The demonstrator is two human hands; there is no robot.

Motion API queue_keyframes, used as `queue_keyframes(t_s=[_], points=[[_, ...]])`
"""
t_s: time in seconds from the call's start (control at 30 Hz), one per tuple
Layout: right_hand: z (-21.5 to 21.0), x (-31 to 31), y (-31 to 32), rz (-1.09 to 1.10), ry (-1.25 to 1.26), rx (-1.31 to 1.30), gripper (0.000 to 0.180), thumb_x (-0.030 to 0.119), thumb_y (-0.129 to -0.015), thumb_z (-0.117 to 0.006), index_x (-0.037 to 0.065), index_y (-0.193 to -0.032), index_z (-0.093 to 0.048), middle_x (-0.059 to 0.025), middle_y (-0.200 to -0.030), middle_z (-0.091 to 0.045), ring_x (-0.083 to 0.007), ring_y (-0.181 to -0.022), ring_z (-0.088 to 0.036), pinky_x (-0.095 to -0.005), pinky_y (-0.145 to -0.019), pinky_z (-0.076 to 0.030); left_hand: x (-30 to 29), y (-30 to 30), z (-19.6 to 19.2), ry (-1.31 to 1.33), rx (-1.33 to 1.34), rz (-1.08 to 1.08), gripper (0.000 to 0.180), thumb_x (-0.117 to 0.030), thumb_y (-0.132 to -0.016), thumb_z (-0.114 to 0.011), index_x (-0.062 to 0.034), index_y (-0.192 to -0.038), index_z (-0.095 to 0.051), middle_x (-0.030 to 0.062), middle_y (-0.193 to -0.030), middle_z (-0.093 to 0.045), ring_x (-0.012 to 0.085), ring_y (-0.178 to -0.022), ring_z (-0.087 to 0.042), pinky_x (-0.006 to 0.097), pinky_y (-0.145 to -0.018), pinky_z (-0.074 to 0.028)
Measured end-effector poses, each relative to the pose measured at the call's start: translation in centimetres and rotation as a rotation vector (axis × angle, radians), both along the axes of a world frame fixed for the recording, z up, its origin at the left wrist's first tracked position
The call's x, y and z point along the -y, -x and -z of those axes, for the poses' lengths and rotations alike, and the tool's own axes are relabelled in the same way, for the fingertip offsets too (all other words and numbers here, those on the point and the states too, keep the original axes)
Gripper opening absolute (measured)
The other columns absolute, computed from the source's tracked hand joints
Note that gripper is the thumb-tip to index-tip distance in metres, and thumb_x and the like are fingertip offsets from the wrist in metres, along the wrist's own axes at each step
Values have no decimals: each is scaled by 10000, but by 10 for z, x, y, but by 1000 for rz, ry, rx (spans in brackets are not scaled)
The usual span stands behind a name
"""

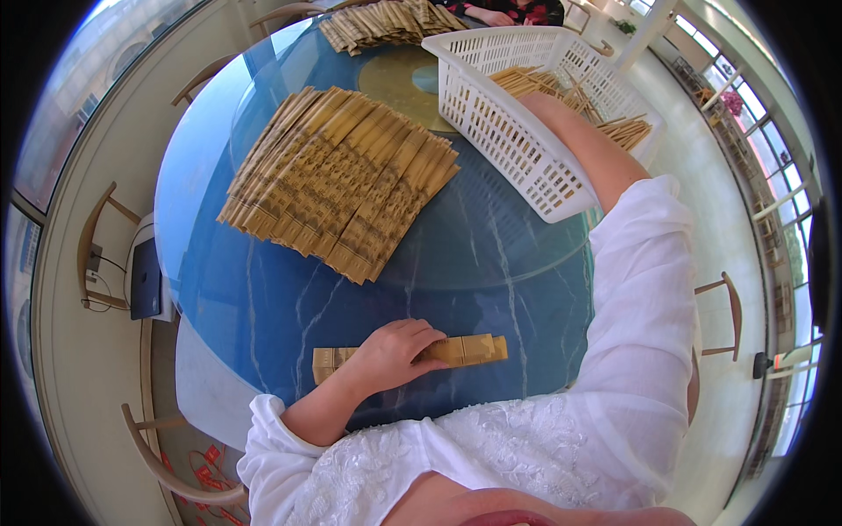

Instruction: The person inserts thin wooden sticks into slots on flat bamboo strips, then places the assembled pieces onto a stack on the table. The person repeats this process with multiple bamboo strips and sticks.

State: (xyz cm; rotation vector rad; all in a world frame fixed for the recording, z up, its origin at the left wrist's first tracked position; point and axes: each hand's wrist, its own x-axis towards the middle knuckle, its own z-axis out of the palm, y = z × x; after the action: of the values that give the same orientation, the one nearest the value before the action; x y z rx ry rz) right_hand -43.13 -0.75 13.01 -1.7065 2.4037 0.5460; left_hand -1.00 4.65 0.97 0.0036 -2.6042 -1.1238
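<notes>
By the left hand, the paper sleeve is gripped against the tabletop; creasing may be caused by excess pressure. The right hand is placed inside the white basket; its grip cannot be told. Sticks may be scattered if the basket is caught by the forearm.

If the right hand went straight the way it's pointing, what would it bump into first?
Probably the thin sticks in the white basket. The right hand's fingertips are hidden, so I can't tell whether they already touch.
</notes>
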Motion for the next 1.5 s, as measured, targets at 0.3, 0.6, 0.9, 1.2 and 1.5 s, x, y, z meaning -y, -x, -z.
queue_keyframes(t_s=[0.3, 0.6, 0.9, 1.2, 1.5], points=[[-9, -12, 45, -242, 946, -218, 213, 212, -929, -487, 46, -1046, -553, -140, -991, -623, -354, -862, -616, -446, -748, -506, 1, -3, -1, -7, 13, -13, 334, -260, -750, -745, -33, -969, -638, 98, -895, -620, 284, -836, -617, 354, -751, -507], [-90, -109, -54, -295, 2177, 925, 151, 165, -979, -476, 24, -1034, -472, -101, -816, -621, -175, -660, -620, -311, -583, -519, -3, 1, 3, 14, -5, -73, 339, -261, -762, -751, -43, -995, -635, 91, -902, -617, 268, -803, -626, 336, -721, -517], [49, -229, -142, 209, 1968, 1542, 132, 187, -974, -488, 57, -985, -507, -77, -751, -573, -149, -611, -508, -318, -555, -450, -15, 0, 8, -16, 51, -43, 348, -240, -756, -761, -59, -1022, -626, 80, -934, -607, 246, -808, -622, 324, -724, -508], [124, -251, -154, 399, 1926, 1628, 136, 180, -978, -466, 53, -956, -510, -90, -720, -560, -147, -574, -484, -320, -523, -428, -16, 8, 11, -31, 138, -92, 361, -248, -749, -764, -70, -1030, -623, 75, -976, -623, 258, -878, -626, 331, -778, -507], [159, -249, -144, 597, 1773, 1818, 151, 192, -962, -511, 52, -931, -556, -84, -734, -575, -130, -571, -477, -291, -520, -413, -13, 7, 7, 6, 156, -95, 390, -271, -716, -793, -54, -999, -636, 88, -922, -623, 254, -843, -620, 327, -758, -507]])
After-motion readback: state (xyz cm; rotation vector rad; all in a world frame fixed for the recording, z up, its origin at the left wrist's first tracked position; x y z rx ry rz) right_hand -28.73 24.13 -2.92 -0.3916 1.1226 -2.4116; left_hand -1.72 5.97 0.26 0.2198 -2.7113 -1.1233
